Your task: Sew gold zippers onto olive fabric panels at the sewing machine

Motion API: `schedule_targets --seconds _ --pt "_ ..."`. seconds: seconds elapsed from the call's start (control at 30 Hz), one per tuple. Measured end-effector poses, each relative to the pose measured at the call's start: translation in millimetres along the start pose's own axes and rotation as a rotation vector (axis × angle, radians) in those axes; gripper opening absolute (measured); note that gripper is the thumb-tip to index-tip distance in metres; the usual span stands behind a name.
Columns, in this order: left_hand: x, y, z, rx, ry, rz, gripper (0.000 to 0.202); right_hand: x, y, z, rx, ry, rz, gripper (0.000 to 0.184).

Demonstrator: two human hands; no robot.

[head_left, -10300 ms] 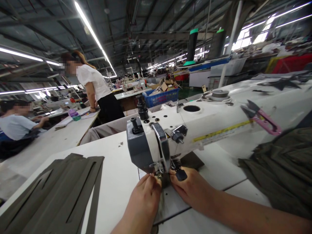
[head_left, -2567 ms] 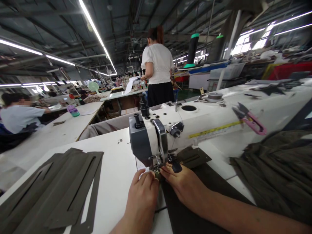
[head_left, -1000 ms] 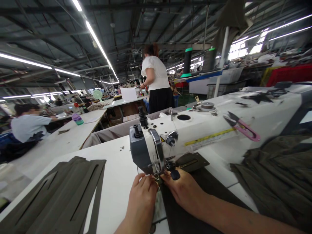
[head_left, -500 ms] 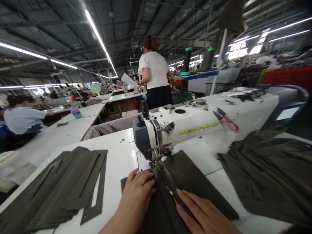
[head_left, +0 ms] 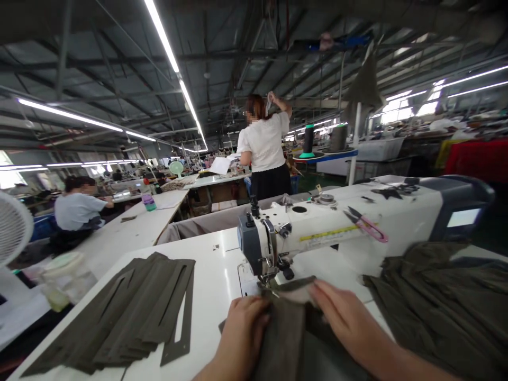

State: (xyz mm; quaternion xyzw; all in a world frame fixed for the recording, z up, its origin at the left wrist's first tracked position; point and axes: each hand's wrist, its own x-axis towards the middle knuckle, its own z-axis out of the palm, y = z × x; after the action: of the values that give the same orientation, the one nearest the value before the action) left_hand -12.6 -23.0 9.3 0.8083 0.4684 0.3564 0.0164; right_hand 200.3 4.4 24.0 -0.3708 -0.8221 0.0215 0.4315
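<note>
Pink thread snips (head_left: 367,227); standing co-worker (head_left: 265,145) in white blouse, black skirt; thread cone (head_left: 308,142) beyond; desk fan (head_left: 11,227) far left.

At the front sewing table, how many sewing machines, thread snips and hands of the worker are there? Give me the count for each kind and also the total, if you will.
Sewing machine: 1
Thread snips: 1
Hands: 2 (left hand, right hand)
Total: 4
</note>
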Motion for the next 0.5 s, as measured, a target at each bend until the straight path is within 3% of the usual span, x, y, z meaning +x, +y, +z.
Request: schedule_targets --seconds 0.07,0.2,0.37,0.5 --pt "8 8 -3.1 -0.096 0.054 0.015 0.029 32 -2 -17 0.069 -0.183 0.028 0.033" --pt "31 20 -6.1 -0.221 0.051 -0.014 0.028 66 -2 -35 0.075 -0.401 -0.118 0.029" --pt "50 25 -5.2 -0.278 0.035 -0.107 0.022 66 -1 -33 0.114 -0.464 -0.155 0.029" --pt "44 18 0.3 -0.166 0.021 -0.035 0.023 64 -3 -31 0.035 -0.446 -0.160 0.027"
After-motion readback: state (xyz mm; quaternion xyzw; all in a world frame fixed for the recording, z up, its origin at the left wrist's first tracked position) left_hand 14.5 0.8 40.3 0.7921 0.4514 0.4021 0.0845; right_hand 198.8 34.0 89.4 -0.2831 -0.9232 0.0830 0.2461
